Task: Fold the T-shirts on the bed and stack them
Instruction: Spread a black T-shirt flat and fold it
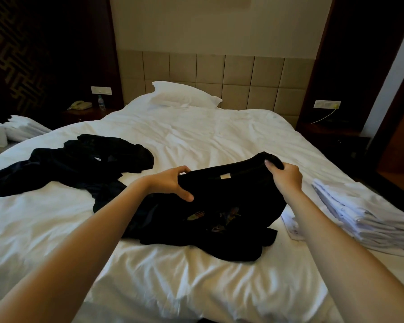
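A black T-shirt [219,206] lies crumpled on the near part of the white bed [196,287], its print too dark to read and its collar tag blank. The left hand [170,181] and right hand [286,177] each pinch its upper edge. Folded white shirts [359,217] sit right, cut off by the frame; dark clothes [75,162] lie heaped left. A pillow [184,94] rests beyond.

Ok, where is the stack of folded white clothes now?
In the head view the folded white stack lies at the right edge of the bed, just right of the black T-shirt gripped by the left hand and right hand.
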Demonstrator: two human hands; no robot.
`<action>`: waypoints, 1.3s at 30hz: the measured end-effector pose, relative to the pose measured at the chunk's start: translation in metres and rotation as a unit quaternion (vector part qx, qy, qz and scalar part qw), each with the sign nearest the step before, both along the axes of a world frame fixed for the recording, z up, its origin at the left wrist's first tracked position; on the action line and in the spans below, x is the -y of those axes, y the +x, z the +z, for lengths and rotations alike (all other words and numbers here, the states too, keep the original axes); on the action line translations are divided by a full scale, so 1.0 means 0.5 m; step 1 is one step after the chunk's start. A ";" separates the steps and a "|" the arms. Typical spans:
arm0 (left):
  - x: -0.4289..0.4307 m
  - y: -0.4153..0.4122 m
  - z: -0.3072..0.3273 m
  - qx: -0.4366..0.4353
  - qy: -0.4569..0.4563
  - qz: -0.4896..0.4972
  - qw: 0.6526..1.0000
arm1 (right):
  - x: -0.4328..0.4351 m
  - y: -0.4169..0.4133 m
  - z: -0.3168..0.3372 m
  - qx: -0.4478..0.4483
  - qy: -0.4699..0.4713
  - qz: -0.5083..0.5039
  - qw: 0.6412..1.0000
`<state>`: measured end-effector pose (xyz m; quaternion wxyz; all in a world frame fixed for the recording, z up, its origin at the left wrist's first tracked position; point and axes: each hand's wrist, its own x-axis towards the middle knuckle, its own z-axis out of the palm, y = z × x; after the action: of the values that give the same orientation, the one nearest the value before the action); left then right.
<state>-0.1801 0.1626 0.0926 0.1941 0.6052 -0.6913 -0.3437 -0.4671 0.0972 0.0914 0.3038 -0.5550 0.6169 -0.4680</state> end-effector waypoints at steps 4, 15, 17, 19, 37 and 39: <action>0.009 0.015 0.010 0.020 0.002 0.019 1.000 | -0.005 0.004 -0.001 -0.037 0.002 -0.016 0.999; 0.063 0.074 0.020 0.036 -0.002 0.060 0.998 | 0.043 -0.011 -0.020 -0.023 0.049 0.099 0.994; 0.088 0.090 0.021 0.102 0.012 0.060 0.993 | 0.068 -0.016 -0.023 -0.039 0.079 0.144 0.986; 0.109 0.096 0.026 0.177 -0.010 0.091 0.980 | 0.094 -0.016 -0.031 -0.066 0.101 0.166 0.979; 0.466 0.129 -0.049 -0.084 0.118 0.241 0.960 | 0.438 0.102 -0.085 0.021 0.245 -0.001 0.969; 0.512 0.136 -0.067 -0.048 0.112 0.246 0.962 | 0.475 0.117 -0.102 0.058 0.253 -0.008 0.966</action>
<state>-0.1123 -0.0933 0.0593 0.2363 0.7571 -0.4684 -0.3893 -0.4089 -0.1404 0.0405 0.4659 -0.4268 0.7013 -0.3301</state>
